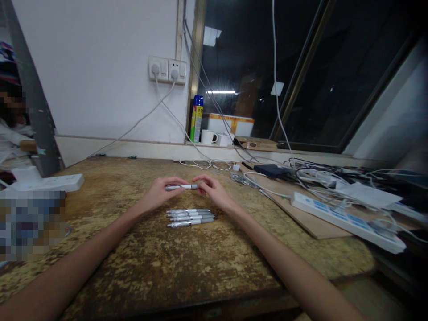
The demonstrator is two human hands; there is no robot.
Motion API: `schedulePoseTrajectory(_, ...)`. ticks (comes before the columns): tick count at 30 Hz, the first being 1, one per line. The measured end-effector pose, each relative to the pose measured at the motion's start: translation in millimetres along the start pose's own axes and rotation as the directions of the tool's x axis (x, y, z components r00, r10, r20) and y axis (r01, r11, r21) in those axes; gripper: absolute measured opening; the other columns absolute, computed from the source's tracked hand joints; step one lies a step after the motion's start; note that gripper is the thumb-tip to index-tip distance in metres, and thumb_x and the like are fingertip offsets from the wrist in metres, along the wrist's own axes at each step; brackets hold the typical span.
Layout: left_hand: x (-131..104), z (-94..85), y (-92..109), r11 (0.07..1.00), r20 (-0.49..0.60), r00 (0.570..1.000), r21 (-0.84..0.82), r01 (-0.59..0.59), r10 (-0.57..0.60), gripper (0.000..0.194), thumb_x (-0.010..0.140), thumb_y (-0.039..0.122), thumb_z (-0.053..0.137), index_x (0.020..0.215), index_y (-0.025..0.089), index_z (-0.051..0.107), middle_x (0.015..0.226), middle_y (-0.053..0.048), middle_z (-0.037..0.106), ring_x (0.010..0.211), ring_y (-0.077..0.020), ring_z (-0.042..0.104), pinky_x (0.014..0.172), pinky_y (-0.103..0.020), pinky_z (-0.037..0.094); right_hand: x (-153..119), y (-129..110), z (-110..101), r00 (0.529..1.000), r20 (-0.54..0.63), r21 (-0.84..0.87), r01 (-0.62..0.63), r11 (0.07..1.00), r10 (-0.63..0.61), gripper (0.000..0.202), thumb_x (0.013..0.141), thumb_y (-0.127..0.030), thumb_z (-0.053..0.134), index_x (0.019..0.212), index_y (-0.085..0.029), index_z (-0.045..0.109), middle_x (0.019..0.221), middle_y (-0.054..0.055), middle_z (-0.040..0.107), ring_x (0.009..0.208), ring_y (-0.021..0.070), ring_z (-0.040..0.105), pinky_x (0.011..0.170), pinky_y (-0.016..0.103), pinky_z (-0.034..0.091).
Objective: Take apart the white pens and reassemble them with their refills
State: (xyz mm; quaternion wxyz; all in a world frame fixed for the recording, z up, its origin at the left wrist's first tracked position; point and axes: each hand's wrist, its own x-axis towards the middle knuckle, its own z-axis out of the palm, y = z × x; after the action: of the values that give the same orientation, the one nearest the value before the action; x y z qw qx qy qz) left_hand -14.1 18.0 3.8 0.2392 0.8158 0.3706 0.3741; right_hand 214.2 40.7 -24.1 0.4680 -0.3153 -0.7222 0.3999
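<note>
Pen (182, 187) is pinched at each end by left hand (159, 192) and right hand (214, 191), above the row of pens (190, 217); it should be kept level.

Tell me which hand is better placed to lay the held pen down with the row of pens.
Probably the right hand: it pinches the pen at its right end, the row of pens just below its wrist. The left hand sits slightly farther off.

The worn table (187, 267) carries a row of pens (190, 217) just below the fingers (200, 182), a power strip (50, 183) far left, and cables (317, 176) right.
</note>
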Motion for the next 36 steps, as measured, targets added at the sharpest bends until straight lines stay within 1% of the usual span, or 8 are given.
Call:
schedulePoseTrajectory(3, 0, 0.5, 1, 1.0, 0.003, 1.0, 0.005, -0.008, 0.008, 0.031, 0.089, 0.043, 0.062, 0.109, 0.025, 0.078, 0.11, -0.006, 0.077, 0.101, -0.0245, 0.069, 0.094, -0.036, 0.049, 0, 1, 0, 0.999, 0.024, 0.02, -0.021, 1.0, 0.021, 0.031, 0.095, -0.043, 0.049, 0.107, -0.018, 0.064, 0.061, -0.004, 0.051, 0.057, 0.0138, 0.047, 0.056, 0.026, 0.035)
schedulePoseTrajectory(8, 0, 0.9, 2, 1.0, -0.014, 1.0, -0.022, 0.012, -0.012, 0.031, 0.088, 0.043, 0.063, 0.109, 0.025, 0.078, 0.111, -0.006, 0.077, 0.102, -0.0255, 0.069, 0.094, -0.037, 0.049, 0, -1, -1, 1.0, 0.022, -0.017, -0.003, 1.0, 0.003, 0.024, 0.093, -0.037, 0.053, 0.106, -0.021, 0.065, 0.075, -0.001, 0.057, 0.068, 0.0151, 0.051, 0.062, 0.026, 0.038)
schedulePoseTrajectory(13, 0, 1.1, 1, 1.0, -0.006, 1.0, -0.005, 0.003, -0.003, 0.031, 0.088, 0.043, 0.064, 0.108, 0.024, 0.078, 0.11, -0.006, 0.077, 0.102, -0.0251, 0.069, 0.093, -0.035, 0.05, 1, 2, -2, 0.999, 0.043, -0.031, -0.001, 1.0, 0.002, 0.03, 0.094, -0.042, 0.052, 0.109, -0.02, 0.065, 0.066, -0.003, 0.05, 0.06, 0.0139, 0.044, 0.057, 0.026, 0.033)
schedulePoseTrajectory(15, 0, 1.7, 0, 1.0, -0.005, 1.0, -0.015, 0.009, -0.009, 0.032, 0.088, 0.044, 0.064, 0.109, 0.023, 0.078, 0.11, -0.006, 0.077, 0.102, -0.0254, 0.069, 0.093, -0.035, 0.05, 1, 2, -2, 0.999, 0.041, -0.034, -0.007, 0.999, 0.009, 0.031, 0.095, -0.044, 0.051, 0.108, -0.019, 0.065, 0.065, -0.003, 0.049, 0.059, 0.0139, 0.044, 0.057, 0.026, 0.032)
schedulePoseTrajectory(21, 0, 1.9, 0, 0.997, 0.012, 0.999, -0.067, 0.035, -0.035, 0.032, 0.091, 0.042, 0.061, 0.109, 0.021, 0.076, 0.108, -0.007, 0.076, 0.1, -0.0241, 0.069, 0.092, -0.035, 0.05, -2, -10, -1, 1.0, -0.002, -0.092, 0.031, 0.995, -0.031, 0.025, 0.093, -0.038, 0.056, 0.106, -0.019, 0.067, 0.079, 0.0, 0.056, 0.069, 0.0148, 0.048, 0.064, 0.027, 0.037)
schedulePoseTrajectory(27, 1, 2.1, 0, 0.999, 0.006, 1.0, -0.028, 0.027, -0.026, 0.033, 0.09, 0.044, 0.061, 0.107, 0.021, 0.076, 0.105, -0.007, 0.077, 0.099, -0.0252, 0.068, 0.092, -0.036, 0.05, -5, -14, -1, 0.999, 0.026, -0.098, 0.05, 0.994, -0.048, 0.025, 0.095, -0.036, 0.053, 0.109, -0.021, 0.066, 0.073, -0.002, 0.05, 0.065, 0.015, 0.043, 0.061, 0.027, 0.033)
schedulePoseTrajectory(33, 1, -1.2, 7, 1.0, 0.004, 1.0, 0.013, -0.016, 0.016, 0.034, 0.089, 0.047, 0.062, 0.105, 0.021, 0.077, 0.106, -0.006, 0.078, 0.099, -0.0261, 0.069, 0.092, -0.036, 0.05, -5, -12, 0, 1.0, 0.01, -0.009, 0.017, 1.0, -0.017, 0.022, 0.093, -0.034, 0.055, 0.112, -0.025, 0.064, 0.078, -0.001, 0.05, 0.067, 0.0151, 0.043, 0.061, 0.026, 0.033)
schedulePoseTrajectory(36, 3, -6.6, 7, 0.997, -0.009, 0.997, -0.028, 0.077, -0.077, 0.038, 0.083, 0.049, 0.068, 0.108, 0.021, 0.077, 0.107, -0.006, 0.078, 0.099, -0.0269, 0.071, 0.09, -0.036, 0.052, -3, -10, 2, 1.0, 0.027, 0.048, 0.007, 0.999, -0.008, 0.022, 0.093, -0.035, 0.054, 0.109, -0.023, 0.063, 0.069, -0.003, 0.047, 0.063, 0.0148, 0.041, 0.059, 0.026, 0.031)
